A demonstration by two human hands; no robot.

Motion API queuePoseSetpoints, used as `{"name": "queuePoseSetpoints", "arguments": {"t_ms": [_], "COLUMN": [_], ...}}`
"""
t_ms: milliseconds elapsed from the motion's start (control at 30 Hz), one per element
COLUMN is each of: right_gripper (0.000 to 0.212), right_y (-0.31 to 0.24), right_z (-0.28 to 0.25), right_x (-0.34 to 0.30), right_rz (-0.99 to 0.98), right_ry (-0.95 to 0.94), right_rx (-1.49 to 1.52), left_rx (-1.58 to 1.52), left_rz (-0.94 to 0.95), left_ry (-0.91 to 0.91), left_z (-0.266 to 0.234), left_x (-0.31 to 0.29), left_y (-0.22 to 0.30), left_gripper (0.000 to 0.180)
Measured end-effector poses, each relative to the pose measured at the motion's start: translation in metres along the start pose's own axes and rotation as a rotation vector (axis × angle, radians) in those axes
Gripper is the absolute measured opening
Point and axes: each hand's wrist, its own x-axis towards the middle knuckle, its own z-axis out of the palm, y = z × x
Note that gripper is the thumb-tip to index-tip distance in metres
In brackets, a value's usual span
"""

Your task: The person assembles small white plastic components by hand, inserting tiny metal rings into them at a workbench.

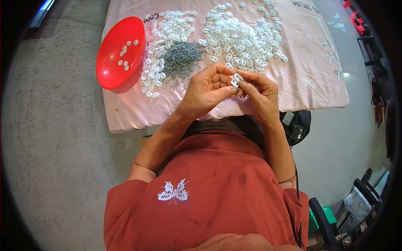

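White plastic pieces (235, 83) are pinched by left hand (204, 90) and right hand (264, 95) together, and might drop if either grip loosens.

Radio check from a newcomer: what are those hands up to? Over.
Left hand and right hand: together, holding small white pieces. Grey heap and red bowl farther off, to the left. Nothing visibly blocking the hands.

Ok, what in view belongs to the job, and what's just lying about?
Job, apparently: white part(s) held between left hand and right hand; loose white pieces; grey heap of thin parts; red bowl with pale bits.

Lying about, probably: black item, right of centre; green object, lower right.
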Motion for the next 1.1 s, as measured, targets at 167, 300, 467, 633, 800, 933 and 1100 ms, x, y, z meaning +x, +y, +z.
{"name": "queuePoseSetpoints", "arguments": {"t_ms": [167,300,467,633,800,933,1100], "right_gripper": [0.023,0.023,0.020,0.013,0.013,0.013,0.013], "right_y": [-0.0014,-0.0012,-0.0035,-0.0045,-0.0002,-0.0001,0.0012], "right_z": [-0.0010,-0.0020,-0.0011,-0.0022,-0.0046,-0.0053,-0.0068], "right_x": [-0.0005,-0.0003,-0.0010,0.0004,0.0002,-0.0001,-0.0012], "right_rz": [0.020,0.010,0.016,0.019,-0.004,-0.015,-0.017], "right_ry": [-0.013,-0.028,-0.042,-0.037,-0.044,-0.068,-0.072], "right_rx": [-0.019,-0.015,0.003,0.023,0.019,0.031,0.032], "left_rx": [0.153,0.382,0.485,0.583,0.600,0.568,0.559], "left_rz": [0.106,0.196,0.252,0.343,0.350,0.360,0.363], "left_ry": [-0.001,0.027,0.028,0.023,0.017,0.015,-0.004], "left_z": [0.0013,-0.0011,0.0002,-0.0006,-0.0032,-0.0047,-0.0050], "left_x": [0.0004,0.0011,0.0023,0.0041,0.0034,0.0032,0.0025], "left_y": [0.0014,0.0013,0.0043,0.0026,0.0004,-0.0039,-0.0024], "left_gripper": [0.032,0.034,0.035,0.033,0.033,0.034,0.033]}}
